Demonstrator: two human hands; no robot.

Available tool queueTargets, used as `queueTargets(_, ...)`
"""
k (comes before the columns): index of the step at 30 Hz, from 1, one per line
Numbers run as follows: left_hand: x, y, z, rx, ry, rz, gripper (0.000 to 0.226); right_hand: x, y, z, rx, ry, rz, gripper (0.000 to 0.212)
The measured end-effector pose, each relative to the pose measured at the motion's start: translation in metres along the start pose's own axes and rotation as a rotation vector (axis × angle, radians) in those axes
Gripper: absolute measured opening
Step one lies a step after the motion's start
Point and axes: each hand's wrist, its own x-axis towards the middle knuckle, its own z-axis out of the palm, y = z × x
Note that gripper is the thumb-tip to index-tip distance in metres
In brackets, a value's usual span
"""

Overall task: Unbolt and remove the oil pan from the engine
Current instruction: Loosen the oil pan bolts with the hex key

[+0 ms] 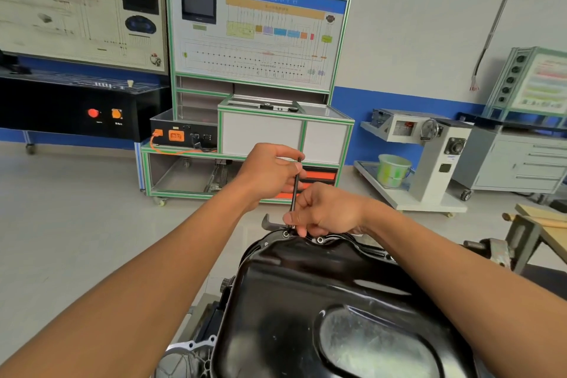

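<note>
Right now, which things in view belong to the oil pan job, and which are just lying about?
In the job:
oil pan
thin black tool, gripped by left hand and right hand
flange bolt

Lying about:
green bucket
battery training bench
grey drawer cabinet

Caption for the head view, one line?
Left hand and right hand grip a thin black tool, near upright, at the bolted far rim of the black oil pan.
</note>
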Motion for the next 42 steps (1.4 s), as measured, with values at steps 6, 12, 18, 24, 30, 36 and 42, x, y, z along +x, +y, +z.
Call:
queueTargets(6,0.001,-0.005,0.001,0.036,-0.004,0.007,0.017,0.001,0.004,0.004,0.011,0.024,0.001,0.043)
queueTargets(12,0.004,-0.001,-0.002,0.138,-0.056,0.017,0.02,0.003,0.004,0.008,-0.018,0.084,0.027,0.042)
queueTargets(18,-0.005,-0.01,-0.019,-0.012,0.01,0.007,0.019,0.004,-0.002,0.007,-0.106,0.071,0.008,0.041)
queueTargets(24,-0.011,-0.026,-0.026,-0.165,0.081,-0.029,0.017,0.01,-0.007,0.008,-0.168,0.049,-0.015,0.038)
queueTargets(30,-0.026,-0.046,-0.027,-0.448,0.204,-0.034,0.012,0.012,-0.006,0.013,-0.186,0.062,-0.051,0.036)
queueTargets(36,-0.1,-0.098,-0.048,-0.622,0.405,-0.127,0.006,0.016,-0.014,0.017,-0.197,-0.009,-0.076,0.016)
queueTargets(42,-0.137,-0.109,-0.066,-0.074,0.093,-0.226,0.018,0.011,-0.029,0.014,-0.327,-0.096,-0.008,0.027)
